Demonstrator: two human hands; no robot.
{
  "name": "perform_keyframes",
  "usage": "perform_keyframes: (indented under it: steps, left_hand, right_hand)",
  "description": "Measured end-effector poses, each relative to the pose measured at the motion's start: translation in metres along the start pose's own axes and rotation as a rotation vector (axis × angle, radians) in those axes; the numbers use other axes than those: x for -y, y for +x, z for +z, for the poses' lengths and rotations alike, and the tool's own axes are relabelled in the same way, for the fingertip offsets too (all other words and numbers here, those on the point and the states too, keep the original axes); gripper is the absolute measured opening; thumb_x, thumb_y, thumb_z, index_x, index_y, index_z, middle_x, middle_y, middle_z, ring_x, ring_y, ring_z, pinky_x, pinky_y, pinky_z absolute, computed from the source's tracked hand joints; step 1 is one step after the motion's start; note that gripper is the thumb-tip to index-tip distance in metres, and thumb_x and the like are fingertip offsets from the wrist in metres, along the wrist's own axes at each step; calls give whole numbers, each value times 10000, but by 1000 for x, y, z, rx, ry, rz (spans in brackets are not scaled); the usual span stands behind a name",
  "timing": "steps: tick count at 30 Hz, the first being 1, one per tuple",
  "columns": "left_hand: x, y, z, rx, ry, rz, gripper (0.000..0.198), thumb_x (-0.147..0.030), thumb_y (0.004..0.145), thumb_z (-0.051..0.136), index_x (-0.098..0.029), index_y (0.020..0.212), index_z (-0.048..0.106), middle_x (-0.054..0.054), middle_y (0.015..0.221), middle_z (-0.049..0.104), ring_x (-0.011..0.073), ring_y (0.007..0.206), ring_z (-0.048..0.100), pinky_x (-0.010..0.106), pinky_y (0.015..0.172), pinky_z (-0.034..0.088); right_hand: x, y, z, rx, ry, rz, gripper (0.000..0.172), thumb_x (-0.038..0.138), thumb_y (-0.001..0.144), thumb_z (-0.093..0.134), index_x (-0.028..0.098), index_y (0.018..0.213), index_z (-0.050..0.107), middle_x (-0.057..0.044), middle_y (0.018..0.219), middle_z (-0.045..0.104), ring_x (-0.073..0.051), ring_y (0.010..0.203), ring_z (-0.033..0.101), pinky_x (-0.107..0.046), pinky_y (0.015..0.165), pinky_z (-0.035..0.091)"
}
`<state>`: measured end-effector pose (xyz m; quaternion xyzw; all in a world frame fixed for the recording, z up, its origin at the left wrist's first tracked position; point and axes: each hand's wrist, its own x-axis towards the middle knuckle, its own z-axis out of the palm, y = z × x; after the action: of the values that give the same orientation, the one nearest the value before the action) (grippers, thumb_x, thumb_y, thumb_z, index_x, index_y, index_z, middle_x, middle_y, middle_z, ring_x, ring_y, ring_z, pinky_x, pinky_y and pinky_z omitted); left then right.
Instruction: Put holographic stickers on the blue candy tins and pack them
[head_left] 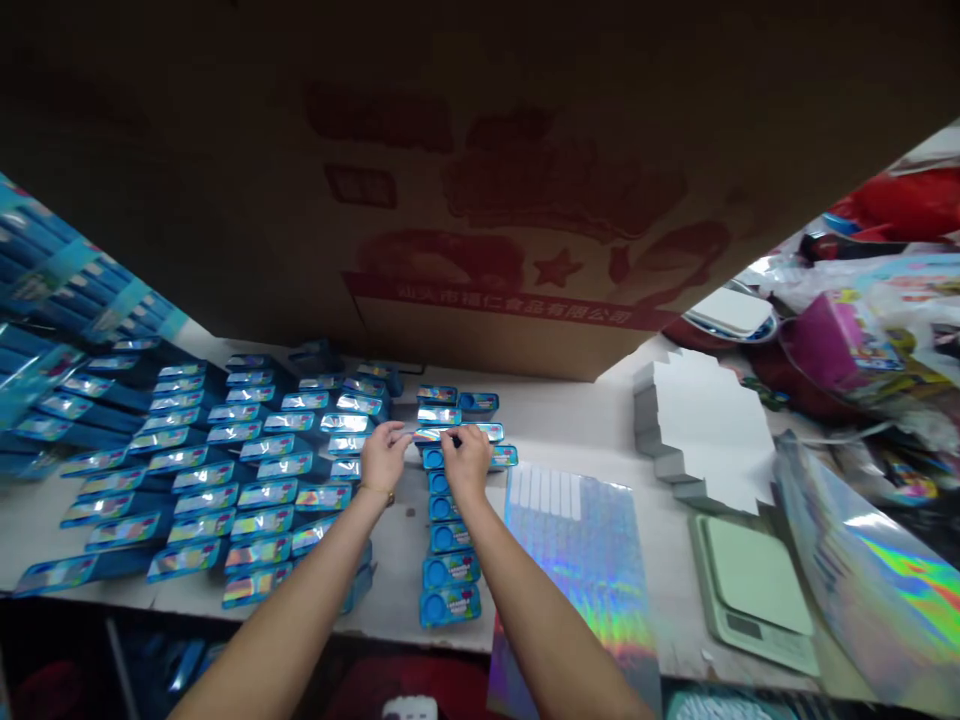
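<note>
Above the middle of the white table (pixel 403 580), a shiny strip (pixel 429 435) is spanned by two bare hands, over a short column of blue cases (pixel 450 604). The strip's left end is met by the thumb and forefinger of the left hand (pixel 383 458), its other fingers loosely bent; whether the end is pinched or only touched cannot be told. By the right hand (pixel 466 460) the strip's right end is covered, its fingers curled downward, and how firmly they are closed cannot be told. A thin bracelet (pixel 390 497) is worn on the left wrist. In the nearer cases of the column, a round shape is seen at the left end of each top face. To the left, the table is filled with rows of upright blue packs (pixel 266 492), topped by reflective faces. To the right of the column, a rainbow-sheened sheet (pixel 581 570) is laid flat, with pale strips (pixel 545 492) set at its far left corner. Farther right, a stack of white card (pixel 712 425) is placed beyond a pale green scale (pixel 757 580), beside which curved reflective sheets (pixel 870 570) are rested. The far side is blocked by a large cardboard box (pixel 480 340), printed in red
</note>
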<state>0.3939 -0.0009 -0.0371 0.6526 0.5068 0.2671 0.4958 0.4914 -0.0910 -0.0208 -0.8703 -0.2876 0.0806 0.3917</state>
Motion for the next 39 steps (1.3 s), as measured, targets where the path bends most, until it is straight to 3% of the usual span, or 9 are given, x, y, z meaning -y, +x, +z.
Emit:
perform_keyframes:
  steps: [9,14,17,21,23,27,30,34,39]
  left_hand:
    - [0,8,12,34,404,43,324,-115,660,495,-170,972,558,25,615,601,194,657,580,301,677,418]
    - [-22,-12,14,-36,509,297,297,-131,729,418,-151,1003,533,90,870,577,205,801,560,337,745,434]
    - [-46,-44,43,50,399,517,266,-152,791,375,-192,1006,527,81,964,552,192,923,521,344,814,425]
    - [-58,-91,118,532,460,770,280,-177,815,383,-215,1054,525,57,1069,564,179,1043,469,348,931,354]
    - [-50,-103,159,687,629,786,338,-220,776,477,-190,1112,500,82,1183,508,219,1125,412,378,960,318]
    - [-20,-101,215,745,928,655,603,-245,672,624,-186,1225,392,116,1324,356,275,1235,265,453,1014,187]
    - [-6,-94,229,748,1005,582,620,-229,652,646,-212,1218,393,106,1308,363,271,1210,288,457,1001,188]
    - [-7,-93,231,726,990,582,604,-222,640,656,-236,1192,413,82,1255,392,258,1154,329,435,982,211]
    - [-14,-94,232,716,963,564,584,-210,605,677,-245,1144,456,64,1160,448,250,1080,381,430,950,252]
  right_hand:
    - [-9,4,-3,149,-442,-292,214,224,821,438,236,979,582,-64,920,532,-210,840,400,-329,695,258]
    - [-17,1,-23,291,-435,-491,307,178,823,424,278,1095,525,-48,962,519,-194,845,395,-331,705,268]
    - [-50,-4,-50,144,-274,-383,315,152,814,425,269,1083,539,-33,1023,509,-176,881,417,-311,731,294]
    - [-138,-15,-102,-99,-207,-144,314,82,806,346,186,946,607,-58,945,539,-169,871,456,-307,754,325]
    - [-183,-15,-125,-93,-318,-55,308,105,814,349,181,987,592,-74,986,548,-186,899,458,-322,765,328]
    - [-244,-4,-147,87,-586,-34,325,203,817,442,249,1132,505,-61,1156,500,-221,1018,417,-341,794,318]
    - [-263,2,-150,214,-650,-170,325,214,820,462,266,1138,495,-44,1164,504,-214,1026,411,-332,806,316]
    - [-270,4,-151,237,-612,-250,265,202,834,444,250,1078,534,-39,1110,537,-188,995,430,-312,816,317]
    - [-243,-2,-170,168,-435,-203,148,185,813,456,189,795,603,-55,949,581,-180,873,479,-305,777,335]
